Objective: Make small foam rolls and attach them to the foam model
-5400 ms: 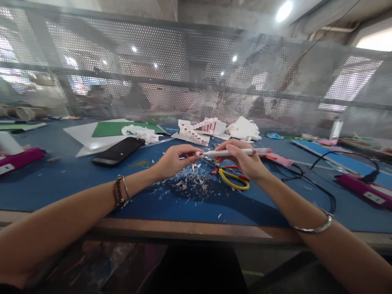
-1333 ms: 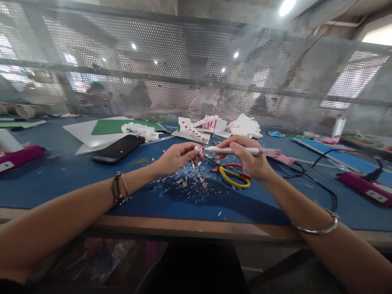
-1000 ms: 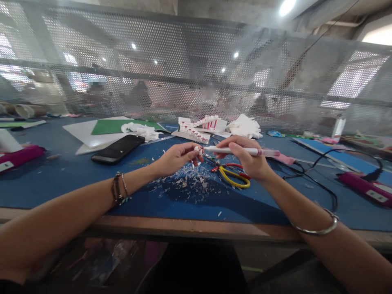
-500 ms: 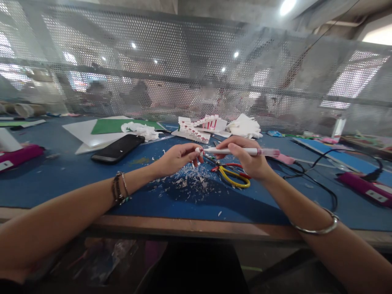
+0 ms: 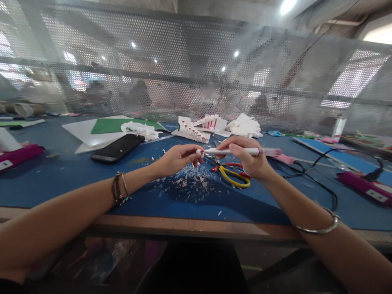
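My left hand (image 5: 176,158) is closed in a pinch on a small white piece (image 5: 199,152) held above the blue mat. My right hand (image 5: 249,160) grips a white marker with a pink cap (image 5: 245,151), held level, its tip touching the small piece. Under both hands lies a heap of white scraps (image 5: 191,183). Yellow and red handled scissors (image 5: 232,175) lie on the mat just below my right hand.
A black phone (image 5: 118,148) lies at the left, near white and green sheets (image 5: 101,130). White and red paper pieces (image 5: 200,126) sit behind my hands. Black cables (image 5: 321,179) and pink tools (image 5: 364,188) lie right. A perforated metal screen (image 5: 196,69) closes the back, with people behind it.
Almost nothing differs. The marker tip stays at the small white piece, and both hands shift only slightly.
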A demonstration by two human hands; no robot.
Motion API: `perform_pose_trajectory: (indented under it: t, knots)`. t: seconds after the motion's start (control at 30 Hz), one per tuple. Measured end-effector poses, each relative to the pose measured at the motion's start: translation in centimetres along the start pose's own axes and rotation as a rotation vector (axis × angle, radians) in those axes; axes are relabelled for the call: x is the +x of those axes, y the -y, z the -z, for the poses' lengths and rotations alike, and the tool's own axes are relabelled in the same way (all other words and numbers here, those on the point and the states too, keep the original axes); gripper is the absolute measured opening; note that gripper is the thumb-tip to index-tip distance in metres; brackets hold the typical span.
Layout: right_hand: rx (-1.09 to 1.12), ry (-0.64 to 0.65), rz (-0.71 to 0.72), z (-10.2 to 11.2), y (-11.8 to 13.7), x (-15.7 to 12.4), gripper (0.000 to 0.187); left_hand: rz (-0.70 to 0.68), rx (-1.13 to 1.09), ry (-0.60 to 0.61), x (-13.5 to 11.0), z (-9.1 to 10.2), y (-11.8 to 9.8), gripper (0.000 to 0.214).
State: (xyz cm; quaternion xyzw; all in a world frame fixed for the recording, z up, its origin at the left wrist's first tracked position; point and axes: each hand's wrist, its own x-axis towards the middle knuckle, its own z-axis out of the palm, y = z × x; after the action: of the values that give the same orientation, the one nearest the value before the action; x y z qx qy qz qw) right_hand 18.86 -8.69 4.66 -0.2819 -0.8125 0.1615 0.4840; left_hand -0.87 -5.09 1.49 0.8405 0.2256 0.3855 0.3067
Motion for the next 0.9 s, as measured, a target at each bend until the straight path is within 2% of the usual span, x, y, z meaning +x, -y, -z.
perform_pose_trajectory:
  t: [0.17,0.53,0.9]
  knots:
    - [0.005,0.007,0.001,0.0,0.05,-0.01,0.02,-0.008,0.008,0.009,-0.03,0.01,0.13,0.014]
    - [-0.176,0.086,0.055,0.34,-0.05,-0.07,0.023,-0.027,0.043,0.023,-0.04,-0.01,0.02,0.012]
    - [-0.231,0.082,0.013,-0.06,0.0,-0.17,0.023,-0.058,0.156,0.022,-0.07,0.37,0.44,0.015]
